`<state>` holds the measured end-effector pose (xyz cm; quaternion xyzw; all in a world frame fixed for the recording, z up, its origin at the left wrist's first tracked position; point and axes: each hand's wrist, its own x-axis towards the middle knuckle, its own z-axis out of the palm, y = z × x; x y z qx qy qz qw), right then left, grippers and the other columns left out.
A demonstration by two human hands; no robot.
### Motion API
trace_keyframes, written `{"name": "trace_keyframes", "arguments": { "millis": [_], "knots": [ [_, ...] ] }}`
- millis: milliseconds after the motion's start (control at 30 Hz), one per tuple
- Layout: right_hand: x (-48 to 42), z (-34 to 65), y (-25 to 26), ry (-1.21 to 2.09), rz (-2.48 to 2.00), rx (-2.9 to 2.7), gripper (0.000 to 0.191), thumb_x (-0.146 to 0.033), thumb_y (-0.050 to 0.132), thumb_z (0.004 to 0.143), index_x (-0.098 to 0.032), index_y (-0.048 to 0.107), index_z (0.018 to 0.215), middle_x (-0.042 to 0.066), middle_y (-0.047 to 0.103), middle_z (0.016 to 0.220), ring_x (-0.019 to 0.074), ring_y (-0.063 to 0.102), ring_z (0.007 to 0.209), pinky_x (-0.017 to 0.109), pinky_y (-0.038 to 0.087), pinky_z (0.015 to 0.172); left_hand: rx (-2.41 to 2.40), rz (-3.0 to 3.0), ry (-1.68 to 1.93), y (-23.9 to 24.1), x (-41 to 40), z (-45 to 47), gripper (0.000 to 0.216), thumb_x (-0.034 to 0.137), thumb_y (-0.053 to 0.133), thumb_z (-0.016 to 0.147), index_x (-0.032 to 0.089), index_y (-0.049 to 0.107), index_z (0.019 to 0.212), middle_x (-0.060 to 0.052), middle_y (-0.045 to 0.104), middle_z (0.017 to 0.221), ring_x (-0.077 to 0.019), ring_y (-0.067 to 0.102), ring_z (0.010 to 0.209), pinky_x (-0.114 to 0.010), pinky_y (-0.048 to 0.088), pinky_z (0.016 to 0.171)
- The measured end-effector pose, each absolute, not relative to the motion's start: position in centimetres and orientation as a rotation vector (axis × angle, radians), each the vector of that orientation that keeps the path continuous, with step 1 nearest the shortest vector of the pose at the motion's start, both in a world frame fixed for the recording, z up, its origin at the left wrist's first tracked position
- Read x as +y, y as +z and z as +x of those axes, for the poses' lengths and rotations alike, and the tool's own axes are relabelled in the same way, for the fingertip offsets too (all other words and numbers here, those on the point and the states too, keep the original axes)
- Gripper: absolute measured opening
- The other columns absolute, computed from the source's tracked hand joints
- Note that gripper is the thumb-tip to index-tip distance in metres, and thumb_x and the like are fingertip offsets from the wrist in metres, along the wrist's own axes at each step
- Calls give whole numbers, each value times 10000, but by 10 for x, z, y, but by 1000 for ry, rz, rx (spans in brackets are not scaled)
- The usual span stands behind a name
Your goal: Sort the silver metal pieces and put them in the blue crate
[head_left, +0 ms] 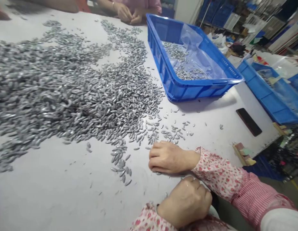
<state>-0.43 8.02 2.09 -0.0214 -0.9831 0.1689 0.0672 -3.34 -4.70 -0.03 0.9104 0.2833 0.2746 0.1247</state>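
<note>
A large heap of small grey oval metal pieces [67, 86] covers the white table [67, 192]. My right hand [168, 157] rests on the table at the heap's near edge, fingers curled under, beside several scattered pieces [173, 131]. My left hand [187, 202] sits just below it near the table edge, closed in a fist. What either hand holds, if anything, is hidden. Both wrists wear floral sleeve covers.
A blue crate [187, 86] lined with clear plastic holds more pieces at the right. A second blue crate [271, 96] stands off the table's end. A dark phone [248, 121] lies near the edge. Another person's hands [128, 14] work at the far side.
</note>
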Motion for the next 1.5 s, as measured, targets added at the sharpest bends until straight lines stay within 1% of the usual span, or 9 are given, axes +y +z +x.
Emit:
{"name": "trace_keyframes", "arguments": {
  "millis": [133, 267, 367, 500, 667, 833, 1200, 1367, 1500],
  "knots": [
    [82, -6, 17, 334, -93, -2972, 289, -278, 407, 1023, -178, 633, 872, 39, 643, 921, 186, 469, 885, 320, 339, 761, 881, 2636, 861, -7, -48, -32, 151, 160, 589, 869, 183, 502, 749, -7, 590, 680, -192, 537, 569, -330, 384, 538],
    [84, -5, 14, 208, -124, -2955, 240, -207, 433, 1007, -183, 625, 865, 33, 644, 903, 185, 470, 863, 324, 307, 720, 872, 2639, 858, -11, -48, -31, 137, 147, 595, 853, 184, 499, 761, -8, 596, 693, -193, 547, 578, -323, 393, 544],
    [86, -1, 17, 342, -137, -2948, 254, -249, 448, 1008, -188, 635, 847, 33, 648, 897, 181, 476, 868, 327, 310, 736, 854, 2651, 817, -6, -48, -32, 160, 164, 580, 884, 183, 496, 749, -4, 586, 680, -190, 539, 573, -331, 394, 537],
    [93, 5, 25, 624, -148, -2888, 234, -322, 487, 1001, -177, 647, 911, 50, 653, 939, 175, 481, 894, 324, 338, 808, 800, 2670, 718, 2, -45, -35, 167, 172, 553, 927, 170, 512, 765, -7, 585, 685, -184, 543, 596, -337, 403, 545],
    [90, 6, 29, 654, 26, -2995, 338, -509, 594, 916, -181, 632, 841, 27, 627, 846, 184, 464, 841, 321, 309, 718, 779, 2673, 727, 5, -44, -37, 186, 177, 544, 935, 163, 519, 751, -20, 584, 675, -181, 541, 593, -328, 376, 540],
    [84, 7, 27, 544, 48, -3089, 249, -360, 566, 957, -187, 626, 789, 16, 633, 809, 168, 464, 811, 321, 275, 695, 793, 2684, 721, 5, -45, -36, 202, 159, 515, 935, 164, 526, 733, -28, 573, 656, -178, 545, 594, -323, 369, 542],
    [89, 8, 24, 359, -154, -3018, 308, -335, 494, 986, -169, 587, 743, 25, 612, 748, 164, 464, 745, 322, 290, 672, 817, 2663, 759, 5, -45, -37, 196, 176, 569, 917, 171, 497, 735, -11, 564, 663, -179, 530, 587, -332, 385, 539],
    [106, 15, 35, 588, -509, -2540, 270, -290, 475, 1000, -144, 621, 826, 42, 638, 789, 147, 513, 775, 299, 398, 749, 840, 2694, 735, 4, -47, -35, 190, 173, 564, 910, 177, 495, 733, -3, 559, 656, -177, 521, 566, -335, 386, 528],
    [130, 41, 61, 805, -714, -2267, 220, -299, 576, 948, -138, 627, 807, 13, 630, 752, 106, 521, 676, 255, 421, 657, 815, 2693, 775, 3, -49, -33, 213, 174, 604, 881, 181, 477, 711, 10, 533, 624, -166, 504, 545, -327, 348, 499]
  ]
}}
